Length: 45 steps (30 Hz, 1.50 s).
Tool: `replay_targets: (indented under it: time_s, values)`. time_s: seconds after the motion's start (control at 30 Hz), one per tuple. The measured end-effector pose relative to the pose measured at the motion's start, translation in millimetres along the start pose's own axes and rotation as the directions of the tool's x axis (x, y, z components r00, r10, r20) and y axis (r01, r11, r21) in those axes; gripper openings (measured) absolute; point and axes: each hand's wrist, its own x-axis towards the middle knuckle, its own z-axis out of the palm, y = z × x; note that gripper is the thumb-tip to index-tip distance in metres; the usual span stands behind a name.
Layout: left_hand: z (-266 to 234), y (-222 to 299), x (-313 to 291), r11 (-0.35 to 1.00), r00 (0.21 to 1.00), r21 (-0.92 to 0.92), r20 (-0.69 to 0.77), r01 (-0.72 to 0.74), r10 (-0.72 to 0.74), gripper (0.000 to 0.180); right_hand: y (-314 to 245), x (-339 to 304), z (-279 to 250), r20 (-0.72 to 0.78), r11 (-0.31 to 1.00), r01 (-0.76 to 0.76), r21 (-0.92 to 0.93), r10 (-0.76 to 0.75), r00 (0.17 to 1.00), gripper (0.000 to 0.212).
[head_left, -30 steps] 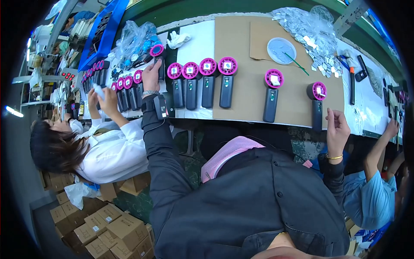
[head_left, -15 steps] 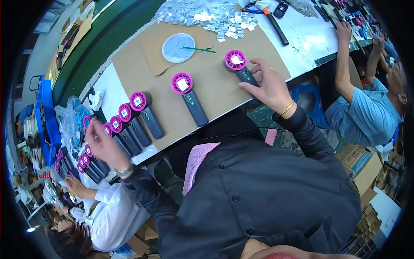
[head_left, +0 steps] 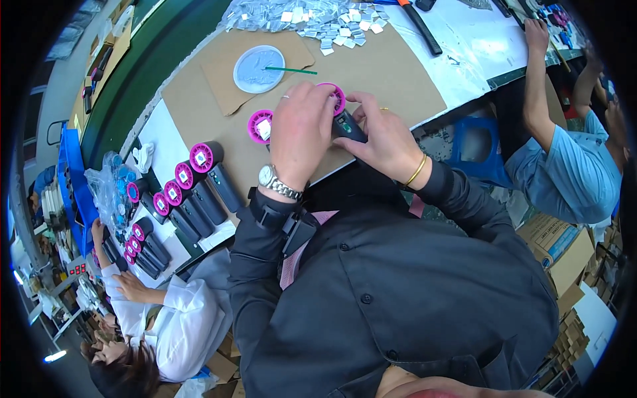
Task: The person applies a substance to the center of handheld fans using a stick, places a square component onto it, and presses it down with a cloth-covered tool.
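On the white table (head_left: 464, 50), 1 brown cardboard sheet (head_left: 401, 83) leaves open room at 2 o'clock from the pink-headed dark fan (head_left: 349, 127), which is near the front edge, at 5 o'clock. The right hand (head_left: 391, 142) grasps its handle; the left hand (head_left: 300, 132) bends fingers over its head, but I cannot tell if they grip. A partly hidden 2nd fan (head_left: 257, 123) is at 9 o'clock, 1 round dish (head_left: 255, 74) at 10, small squares (head_left: 342, 33) at 12.

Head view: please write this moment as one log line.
left hand: at magenta fan head; right hand: gripping dark fan handle; green stick: over white tub's rim
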Motion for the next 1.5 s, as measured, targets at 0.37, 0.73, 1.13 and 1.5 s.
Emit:
replay_targets:
  time_s: [0.37, 0.73, 1.13, 1.5]
  values:
    - [-0.3, -15.6, 9.2, 0.800, 0.864, -0.328, 0.167, 0.503, -0.475, 0.019, 6.5, -0.7, -5.3, 0.029, 0.996, 0.015, 0.084, -0.018, 0.999, 0.078]
    - [-8.5, -0.7, 1.6, 0.868, 0.915, -0.292, 0.163, 0.403, -0.370, 0.019, 10.6, -0.2, -4.5, 0.023, 0.990, 0.034, 0.134, -0.038, 0.999, 0.078]
    - [-79.2, -13.4, -56.1, 0.971, 0.964, 0.060, -0.148, 0.232, -0.221, 0.033, 11.1, -0.2, -2.6, -0.003, 0.987, 0.038, 0.154, -0.038, 0.999, 0.080]
    - [-82.8, -52.9, -46.2, 0.942, 0.942, -0.043, -0.017, 0.334, -0.335, 0.015, 6.3, -0.2, 0.0, 0.010, 0.990, 0.022, 0.139, -0.024, 1.000, 0.081]
